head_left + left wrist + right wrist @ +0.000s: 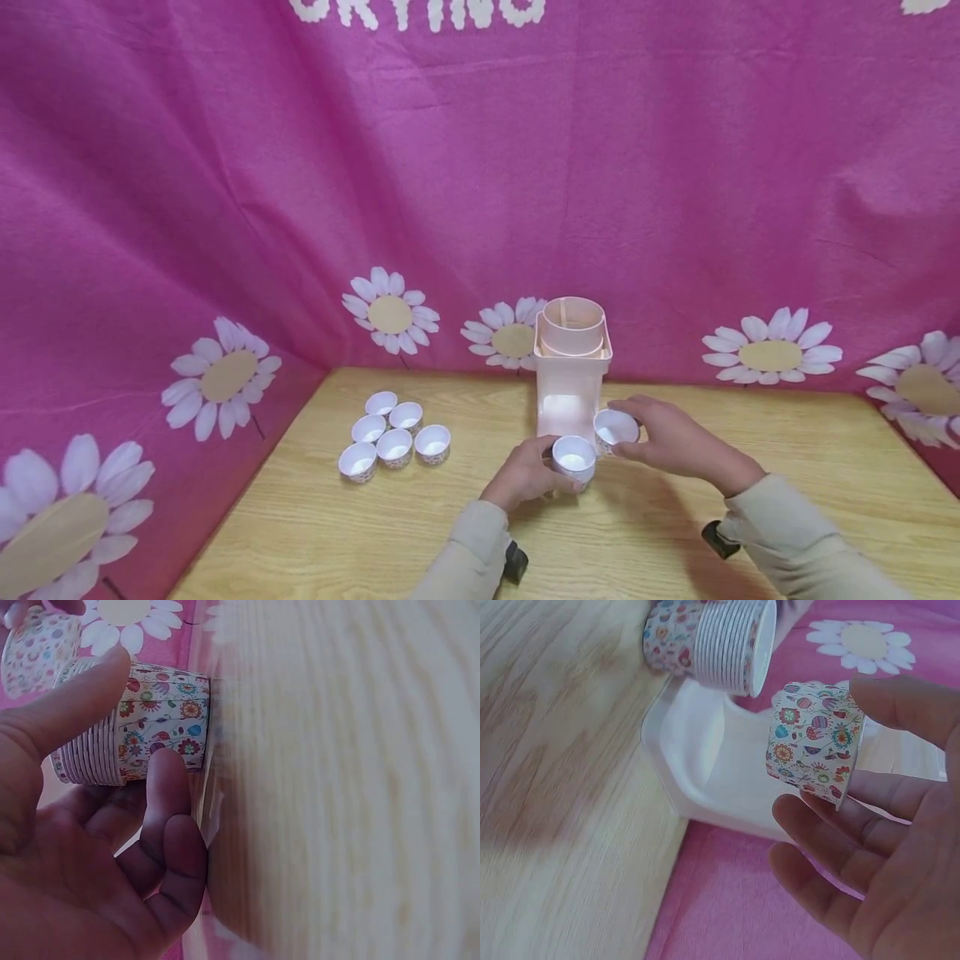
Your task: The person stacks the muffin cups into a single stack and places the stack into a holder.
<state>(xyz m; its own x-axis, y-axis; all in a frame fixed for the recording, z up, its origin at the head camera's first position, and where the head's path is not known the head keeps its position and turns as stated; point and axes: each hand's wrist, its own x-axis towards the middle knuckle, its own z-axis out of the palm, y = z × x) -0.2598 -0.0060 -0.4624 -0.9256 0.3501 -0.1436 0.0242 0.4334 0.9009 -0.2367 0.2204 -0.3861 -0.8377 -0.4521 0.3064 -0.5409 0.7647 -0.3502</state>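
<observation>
Cup stack [142, 724] stands on surface [300, 517]; my left fingers [169, 780] grip it, likely for steadiness; right fingers [832, 844] pinch single cup [814, 742].

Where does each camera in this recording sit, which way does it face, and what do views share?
Head: worn on the head, facing forward and down at the table, pink dispenser and backdrop; left hand, right hand and sleeves show.
Left wrist: on that wrist, facing the cup stack the left hand grips; that hand shows, plus part of the other, upper left.
Right wrist: on that wrist, facing the single cup its hand holds; that hand shows.
Shared: both wrist views include the stack and single cup.
</observation>
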